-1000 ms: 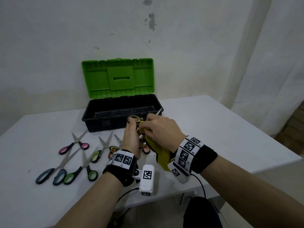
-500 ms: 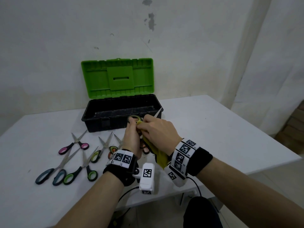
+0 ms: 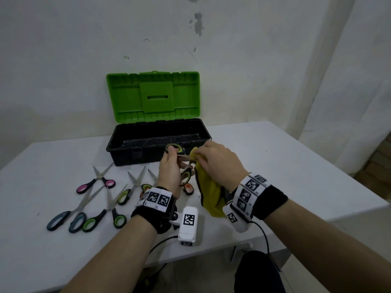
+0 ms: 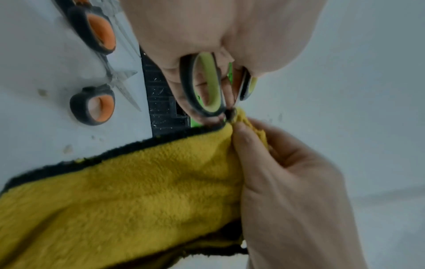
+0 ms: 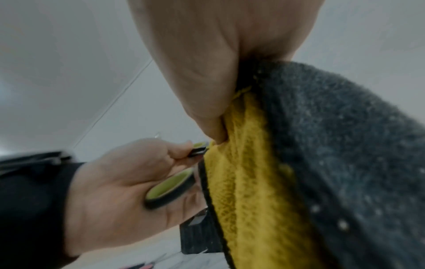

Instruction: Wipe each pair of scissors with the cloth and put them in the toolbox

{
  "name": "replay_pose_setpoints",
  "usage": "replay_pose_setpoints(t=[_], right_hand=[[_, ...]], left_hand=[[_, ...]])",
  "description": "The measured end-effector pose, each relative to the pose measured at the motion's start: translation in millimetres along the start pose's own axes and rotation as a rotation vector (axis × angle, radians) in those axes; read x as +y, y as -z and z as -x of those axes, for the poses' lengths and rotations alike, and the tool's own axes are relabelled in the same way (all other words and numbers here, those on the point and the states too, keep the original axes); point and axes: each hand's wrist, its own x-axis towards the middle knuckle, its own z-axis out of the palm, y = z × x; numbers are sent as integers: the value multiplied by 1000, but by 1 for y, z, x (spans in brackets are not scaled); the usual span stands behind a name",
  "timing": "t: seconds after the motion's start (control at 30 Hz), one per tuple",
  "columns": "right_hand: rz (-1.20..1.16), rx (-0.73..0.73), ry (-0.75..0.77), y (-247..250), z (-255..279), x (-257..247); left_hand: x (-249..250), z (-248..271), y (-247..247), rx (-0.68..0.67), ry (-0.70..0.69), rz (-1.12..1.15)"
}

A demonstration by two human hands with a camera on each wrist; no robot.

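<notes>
My left hand [image 3: 170, 166] grips a pair of scissors with black and yellow-green handles [image 3: 174, 148] [image 4: 208, 85] [image 5: 170, 191], held in the air just in front of the toolbox [image 3: 157, 142]. My right hand [image 3: 213, 159] pinches the yellow and grey cloth [image 3: 210, 191] [image 4: 128, 191] [image 5: 264, 182] around the blades, which are hidden inside it. The cloth hangs down from that hand. The black toolbox stands open, its green lid [image 3: 153, 96] upright against the wall.
Several other scissors lie on the white table [image 3: 275, 157] left of my hands: a pink-handled pair [image 3: 96, 182], a blue-grey pair [image 3: 67, 218], a green pair [image 3: 105, 216] and an orange pair [image 4: 96, 72]. The table's front edge is near my wrists.
My right hand with the cloth has slid along the blades away from the handles, toward the toolbox's right end. The left hand has stayed nearly in place.
</notes>
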Motion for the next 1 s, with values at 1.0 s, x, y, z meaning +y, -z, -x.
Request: replay_pose_setpoints(t=[1.0], right_hand=[[-14,3,-7,2,7,12]], left_hand=[[4,11,-7,-13,-3,-96]])
